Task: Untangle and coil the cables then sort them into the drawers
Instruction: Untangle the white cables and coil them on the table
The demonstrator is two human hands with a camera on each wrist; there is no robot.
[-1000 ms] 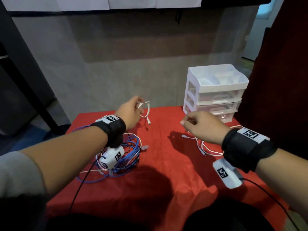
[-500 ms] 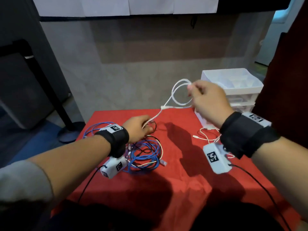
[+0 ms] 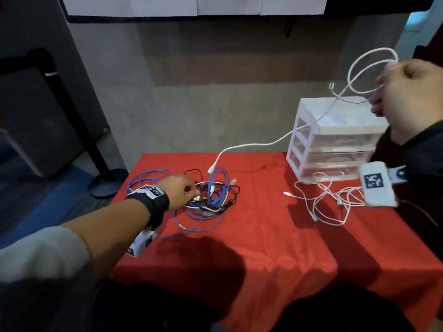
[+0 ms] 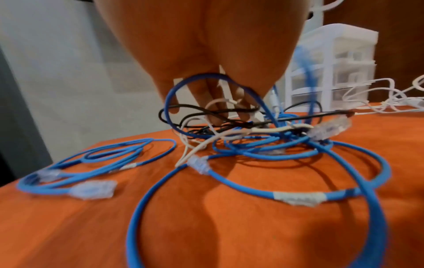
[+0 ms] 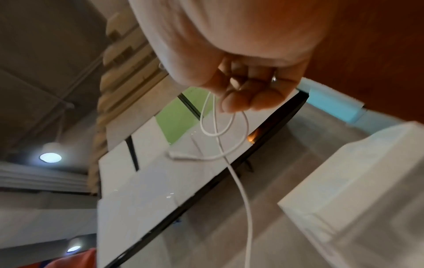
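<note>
My right hand [image 3: 407, 97] is raised above the white drawer unit [image 3: 335, 140] and grips loops of a white cable [image 3: 254, 145]. The cable's tail sags down to a plug hanging just over the tangle. In the right wrist view my curled fingers [image 5: 247, 94] pinch the white cable [image 5: 241, 185] loops. My left hand [image 3: 182, 188] rests on a tangle of blue, black and white cables [image 3: 215, 200] at the table's left. In the left wrist view its fingers [image 4: 213, 108] dip in and curl among the tangle's strands [image 4: 252, 154].
Loose thin white cables [image 3: 330, 204] lie in front of the drawer unit, whose drawers look closed. A red cloth [image 3: 263, 248] covers the table. A black stand base [image 3: 105, 185] is on the floor off the table's back left corner. A wall is close behind.
My right hand has lifted higher and further right with the white cable loops. My left hand has let go of that cable and dropped onto the tangle.
</note>
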